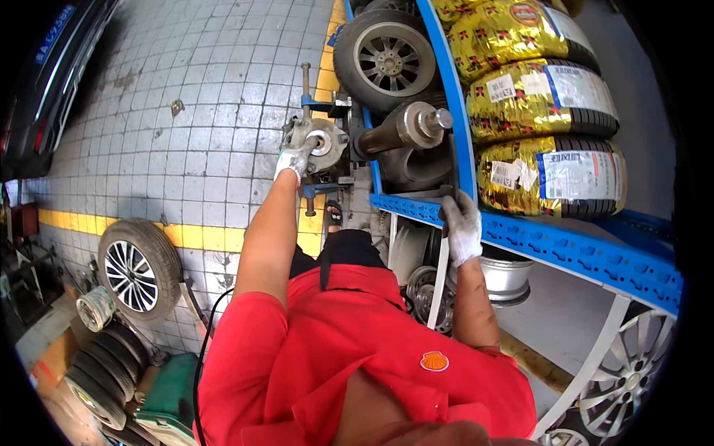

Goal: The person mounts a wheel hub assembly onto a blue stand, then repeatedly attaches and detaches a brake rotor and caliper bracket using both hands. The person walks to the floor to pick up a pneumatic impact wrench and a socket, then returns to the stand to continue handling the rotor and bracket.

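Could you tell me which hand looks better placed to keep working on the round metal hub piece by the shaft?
Probably the left hand: its glove already rests on the round grey metal hub piece. The right hand grips the blue steel shelf edge, apart from it.

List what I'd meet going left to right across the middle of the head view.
Dark car → mounted wheel on the floor → left hand on the metal hub → steel shaft → right hand on the blue rack → wrapped tyres.
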Demonstrator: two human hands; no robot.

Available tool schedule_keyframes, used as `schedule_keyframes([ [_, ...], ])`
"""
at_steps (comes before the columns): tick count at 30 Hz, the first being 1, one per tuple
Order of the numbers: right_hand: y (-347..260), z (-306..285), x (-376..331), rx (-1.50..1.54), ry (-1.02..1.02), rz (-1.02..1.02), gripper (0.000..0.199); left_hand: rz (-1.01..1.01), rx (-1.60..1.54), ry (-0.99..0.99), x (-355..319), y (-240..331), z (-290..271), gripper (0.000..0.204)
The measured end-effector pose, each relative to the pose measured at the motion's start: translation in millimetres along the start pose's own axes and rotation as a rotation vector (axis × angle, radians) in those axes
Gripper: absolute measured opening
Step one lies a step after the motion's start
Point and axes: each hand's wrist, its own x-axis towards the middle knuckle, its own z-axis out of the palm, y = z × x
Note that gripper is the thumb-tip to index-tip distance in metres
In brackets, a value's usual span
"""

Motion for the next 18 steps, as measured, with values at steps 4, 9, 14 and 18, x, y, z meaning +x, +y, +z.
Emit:
schedule_keyframes([
  [4, -8, -40, 22, -0.075, -0.06, -0.062, 0.032, -0.134, -0.046, -0.018, -31, 8, 14, 0.088],
  [9, -15, -43, 46, -0.203, -0.115, -0.214, 0.034, -0.035, 0.07, 0.01, -7, -2, 10, 0.094],
  [14, -23, -68, 69, -0.32, -0.165, -0.311, 0.034, 0.321, 0.37, 0.567, -45, 38, 35, 0.092],
  [18, -28, -69, 94, -0.082, -0.094, -0.453, 0.026, 1.057, -0.007, 0.037, -106, 132, 82, 0.076],
])
